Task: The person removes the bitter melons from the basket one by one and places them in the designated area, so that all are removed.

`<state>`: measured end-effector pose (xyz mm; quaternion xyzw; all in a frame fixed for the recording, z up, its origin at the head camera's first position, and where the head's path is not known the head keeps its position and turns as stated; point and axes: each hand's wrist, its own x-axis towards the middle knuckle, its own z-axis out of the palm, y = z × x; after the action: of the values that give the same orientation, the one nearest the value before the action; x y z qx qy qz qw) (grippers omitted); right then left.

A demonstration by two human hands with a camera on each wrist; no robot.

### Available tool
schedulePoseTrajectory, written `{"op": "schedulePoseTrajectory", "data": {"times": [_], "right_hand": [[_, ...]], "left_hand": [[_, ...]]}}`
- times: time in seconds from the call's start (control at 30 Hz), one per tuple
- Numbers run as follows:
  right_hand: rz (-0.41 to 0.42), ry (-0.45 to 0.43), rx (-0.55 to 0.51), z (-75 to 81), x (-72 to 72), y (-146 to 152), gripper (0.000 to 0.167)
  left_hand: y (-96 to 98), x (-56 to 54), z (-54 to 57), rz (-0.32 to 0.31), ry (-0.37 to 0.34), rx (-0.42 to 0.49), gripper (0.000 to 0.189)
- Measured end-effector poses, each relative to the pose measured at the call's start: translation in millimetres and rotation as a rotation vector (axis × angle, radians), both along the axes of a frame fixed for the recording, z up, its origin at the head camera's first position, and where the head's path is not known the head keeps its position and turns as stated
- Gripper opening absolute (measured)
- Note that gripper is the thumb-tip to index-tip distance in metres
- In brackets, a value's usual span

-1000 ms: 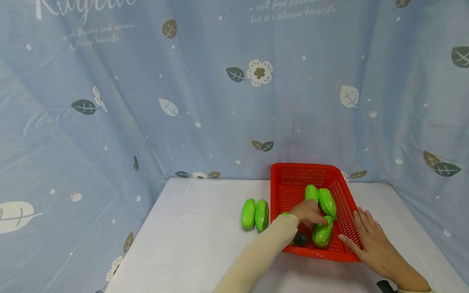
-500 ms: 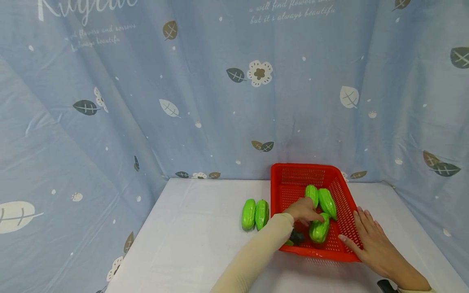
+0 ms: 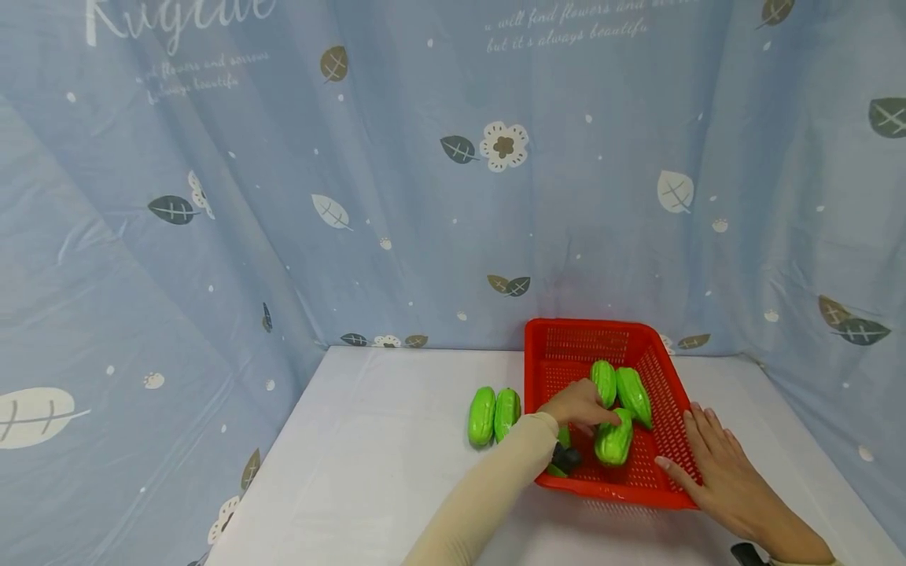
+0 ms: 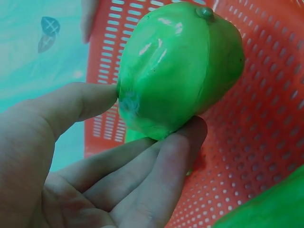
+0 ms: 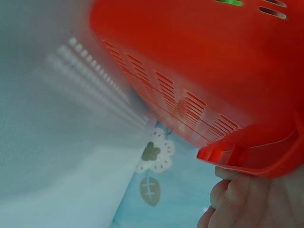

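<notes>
My left hand [image 3: 580, 405] pinches a shiny green ridged gourd [image 3: 613, 440] between thumb and fingers inside the red basket [image 3: 609, 493]. In the left wrist view the gourd [image 4: 175, 66] shows its small stem nub, with the thumb at one side and the fingertips under it. Two more green gourds, one upright [image 3: 603, 381] and one slanted [image 3: 633, 395], lie farther back in the basket. Another green one is mostly hidden under my left wrist. My right hand [image 3: 732, 475] rests with straight fingers on the basket's right rim. In the right wrist view its fingers [image 5: 242, 199] lie against the rim.
Two green gourds, the left one [image 3: 482, 417] and the right one [image 3: 506, 413], lie side by side on the white table [image 3: 382, 456], left of the basket. A blue patterned curtain [image 3: 396, 196] hangs behind the table and along its sides.
My left hand has moved slightly left and back in the basket, and the pinched gourd has shifted with it. The right hand stays at the rim.
</notes>
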<state>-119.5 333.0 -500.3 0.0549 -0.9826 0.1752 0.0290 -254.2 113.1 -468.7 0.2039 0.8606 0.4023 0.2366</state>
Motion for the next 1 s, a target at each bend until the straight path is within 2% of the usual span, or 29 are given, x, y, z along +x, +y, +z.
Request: {"op": "schedulePoseTrajectory", "data": {"times": [0.5, 0.77, 1.0], "right_hand": [[0.0, 0.0, -0.014, -0.4, 1.0, 0, 0.1], [0.013, 0.014, -0.02, -1.2, 1.6, 1, 0.099], [0.011, 0.022, -0.015, -2.7, 1.2, 1, 0.099]], "left_hand": [[-13.9, 1.6, 9.5, 0.022, -0.011, 0.094, 0.022], [-25.6, -1.8, 9.8, 0.043, -0.014, 0.121, 0.022], [-35.9, -2.5, 11.6, 0.072, -0.05, 0.163, 0.025]]}}
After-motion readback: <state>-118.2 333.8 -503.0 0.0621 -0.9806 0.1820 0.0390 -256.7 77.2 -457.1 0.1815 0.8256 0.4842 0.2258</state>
